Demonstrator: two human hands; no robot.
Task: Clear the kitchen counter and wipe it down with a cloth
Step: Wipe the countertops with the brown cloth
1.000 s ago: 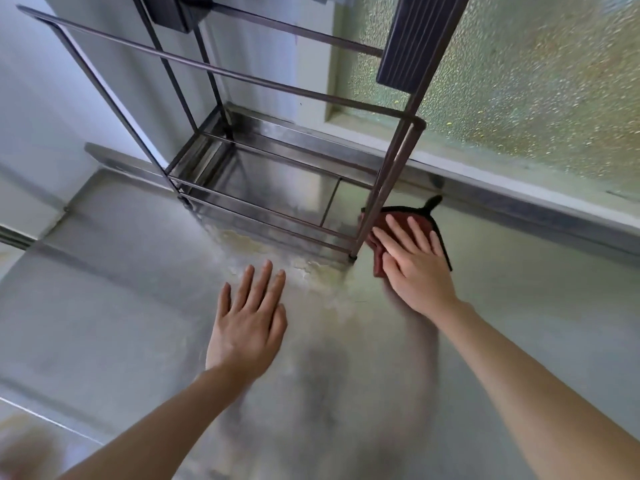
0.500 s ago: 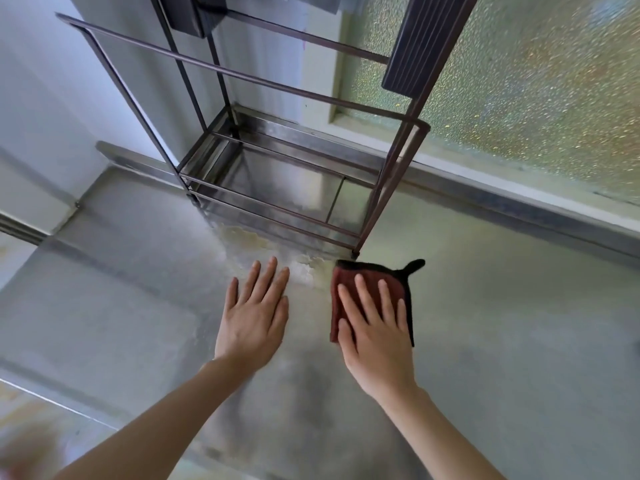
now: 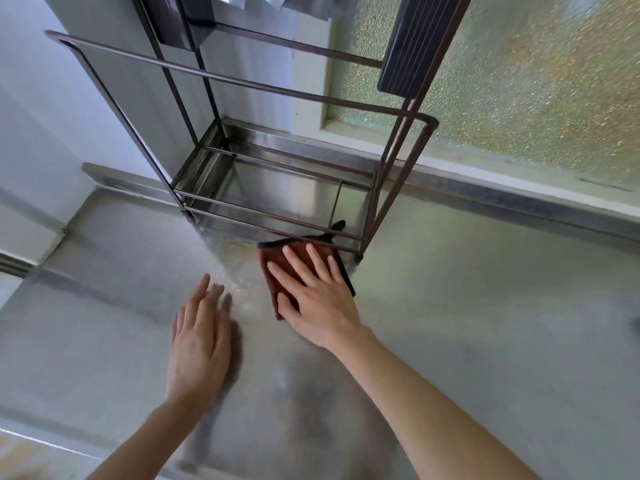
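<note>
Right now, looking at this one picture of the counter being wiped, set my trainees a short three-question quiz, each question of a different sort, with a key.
1. True or false: the right hand presses flat on the red cloth.
2. Multiple choice: where does the cloth lie? A) inside the metal rack B) on the steel counter at the rack's front edge C) on the window sill
3. Fill in: the left hand holds ____.

Key
1. True.
2. B; a dark corner of the cloth pokes under the rack's lowest bar.
3. Nothing; it is open, palm down, over the counter beside the pale stain.
</note>
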